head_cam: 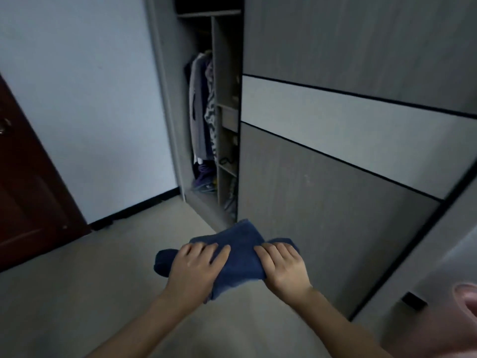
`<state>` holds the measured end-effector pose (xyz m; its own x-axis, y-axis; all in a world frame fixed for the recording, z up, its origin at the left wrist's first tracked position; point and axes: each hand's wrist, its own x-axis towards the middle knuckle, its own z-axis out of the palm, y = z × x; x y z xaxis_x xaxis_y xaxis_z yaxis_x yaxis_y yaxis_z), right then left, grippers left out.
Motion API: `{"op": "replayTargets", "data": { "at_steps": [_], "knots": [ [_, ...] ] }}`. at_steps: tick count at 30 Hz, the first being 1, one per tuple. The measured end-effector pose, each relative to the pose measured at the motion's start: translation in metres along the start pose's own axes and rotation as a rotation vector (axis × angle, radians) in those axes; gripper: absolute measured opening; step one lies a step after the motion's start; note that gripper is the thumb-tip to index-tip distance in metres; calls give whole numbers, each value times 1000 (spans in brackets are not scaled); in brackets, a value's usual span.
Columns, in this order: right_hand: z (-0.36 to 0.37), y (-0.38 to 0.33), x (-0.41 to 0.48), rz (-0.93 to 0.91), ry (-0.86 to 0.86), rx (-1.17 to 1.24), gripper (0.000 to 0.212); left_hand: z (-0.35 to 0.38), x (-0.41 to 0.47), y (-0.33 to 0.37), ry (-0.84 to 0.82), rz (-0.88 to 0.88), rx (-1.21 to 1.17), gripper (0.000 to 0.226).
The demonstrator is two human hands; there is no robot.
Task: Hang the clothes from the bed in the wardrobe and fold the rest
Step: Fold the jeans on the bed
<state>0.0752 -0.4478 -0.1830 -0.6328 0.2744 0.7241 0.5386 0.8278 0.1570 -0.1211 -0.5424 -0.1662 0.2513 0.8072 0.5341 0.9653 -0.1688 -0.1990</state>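
A person holds a folded blue cloth (240,244) in both hands at about waist height above the pale floor (77,293), just in front of a grey wardrobe (225,60). The left hand (196,267) grips the left part of the cloth, its fingers (206,248) curled over the top edge. The right hand (284,268) grips the right part in the same way, with its fingers (274,250) bent over the fabric. Both thumbs are hidden underneath. The two hands are near each other, with a bunched stretch of cloth between them. One rolled end sticks out past the left hand and a smaller end past the right. The wardrobe stands open on its left side. There, hanging clothes (202,112) in grey, purple and a black-and-white pattern fill a narrow compartment, and something purple lies on its floor, too blurred to name. Just to the right of them is a column of shelves (227,166), one with a dark cord on it. A sliding door (335,208), grey with a lighter band across it, covers the rest of the wardrobe. A dark brown door (28,202) shows at the far left, beside a pale wall (90,99).
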Motion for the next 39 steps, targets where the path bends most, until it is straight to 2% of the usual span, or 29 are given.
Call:
{"op": "replayTargets", "data": {
  "at_steps": [2, 4, 5, 7, 9, 11, 14, 16, 20, 24, 27, 32, 35, 39],
  "knots": [
    [27, 23, 28, -31, -3, 13, 26, 19, 26, -24, 82, 6, 49, 39],
    [45, 49, 56, -50, -67, 28, 25, 37, 55, -44, 128, -18, 88, 40],
    [53, 63, 70, -47, -138, 26, 32, 43, 70, -53, 133, -39, 102, 43],
    [66, 91, 103, -25, -391, 48, 73, 54, 99, -70, 114, -64, 131, 44],
    [95, 129, 137, -100, -585, 91, 97, 69, 129, -93, 131, -124, 169, 42],
    [116, 151, 165, -123, -769, 227, 104, 71, 147, -112, 105, -137, 167, 32],
    [150, 166, 216, -151, -841, 433, 112, 75, 162, -150, 59, -237, 193, 54],
    [174, 166, 249, -187, -885, 505, 106, 79, 165, -175, 30, -276, 217, 59],
    [225, 155, 302, -204, -792, 532, 67, 89, 171, -233, 5, -338, 232, 58],
    [274, 141, 363, -259, -553, 477, 49, 113, 177, -306, 38, -393, 199, 61],
    [305, 144, 416, -317, -516, 474, 48, 139, 191, -366, 162, -364, 144, 52],
    [353, 167, 495, -327, -438, 302, 56, 188, 250, -463, 341, -273, 108, 33],
    [375, 199, 520, -225, -469, 262, 54, 219, 299, -502, 358, -225, 98, 34],
    [404, 249, 549, -95, -441, 114, 58, 254, 360, -534, 330, -178, -43, 39]
  ]
}}
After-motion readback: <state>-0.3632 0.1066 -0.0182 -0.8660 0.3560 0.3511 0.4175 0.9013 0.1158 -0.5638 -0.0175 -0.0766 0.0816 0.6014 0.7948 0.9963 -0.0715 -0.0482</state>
